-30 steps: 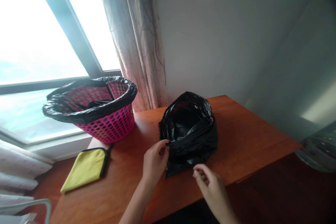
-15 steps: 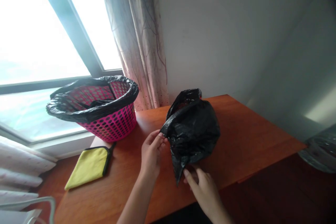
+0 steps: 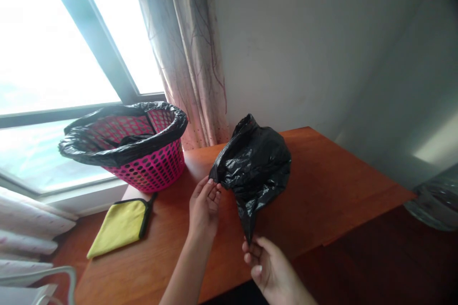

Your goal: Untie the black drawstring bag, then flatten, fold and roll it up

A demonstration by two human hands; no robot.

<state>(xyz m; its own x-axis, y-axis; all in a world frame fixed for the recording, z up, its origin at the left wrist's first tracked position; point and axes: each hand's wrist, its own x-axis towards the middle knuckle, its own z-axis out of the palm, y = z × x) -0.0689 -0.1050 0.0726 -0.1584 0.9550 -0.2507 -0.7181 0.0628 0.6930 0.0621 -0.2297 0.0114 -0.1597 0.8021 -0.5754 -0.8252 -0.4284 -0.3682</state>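
A crumpled black plastic bag point(image 3: 255, 167) sits on the wooden table point(image 3: 322, 195), bulging and drawn to a point at its near end. My left hand point(image 3: 203, 207) pinches the bag's left edge with fingers pressed together. My right hand point(image 3: 268, 269) grips the bag's pulled-out lower tip near the table's front edge.
A pink perforated basket point(image 3: 150, 167) lined with a black bag stands at the table's back left by the window. A yellow cloth point(image 3: 118, 226) lies in front of it. A curtain point(image 3: 189, 57) hangs behind. A white chair frame point(image 3: 39, 283) shows at lower left.
The bag's open mouth has been gathered shut. My right hand took hold of the bag's lower edge and drew it toward me into a point; my left hand kept hold of the left edge.
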